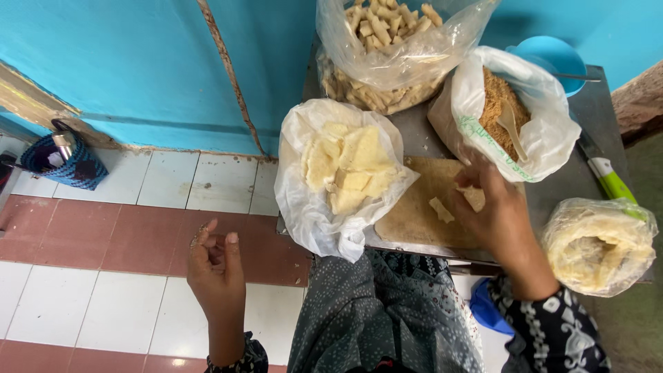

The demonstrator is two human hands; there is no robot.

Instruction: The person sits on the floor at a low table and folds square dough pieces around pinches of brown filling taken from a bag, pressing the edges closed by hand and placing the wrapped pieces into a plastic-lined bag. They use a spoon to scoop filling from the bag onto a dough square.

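Pale yellow dough scrap (475, 198), flat and ragged at the edges, pinched in the right hand (498, 215) over the wooden board (414, 214). Fingers curled down and closed around the piece, thumb side toward the board, wrist coming in from a dark patterned sleeve (552, 331). Just beside it on the board, a second small scrap (440, 209) of the same pale dough, lying loose and apart from the hand.

Left hand (215, 269) held off the table (587, 117), out over the tiled floor (103, 276), palm turned up, fingers loosely bent and half open, holding nothing; flecks of crumb on the fingertips.

Board lying flat at the near edge of the grey metal table. Overlapping its left end, a white plastic bag (311, 207) rolled open around a heap of pale yellow sheets (349, 169), folded and stacked unevenly. Behind the right hand, touching its fingertips or nearly so, another white bag (545, 131) open on brown crumbs (497, 110), with a pale spoon (510, 124) stuck into them. At the far edge, a clear bag (400, 48) full of short pale sticks. At the right edge, a clear bag (597, 245) of whitish thin wrappers, and beside it a knife with a green handle (611, 183). Blue bowl (552, 59) at the far right corner, against the turquoise wall (138, 62). Woven blue basket (65, 162) on the floor by the wall, well apart from the table.
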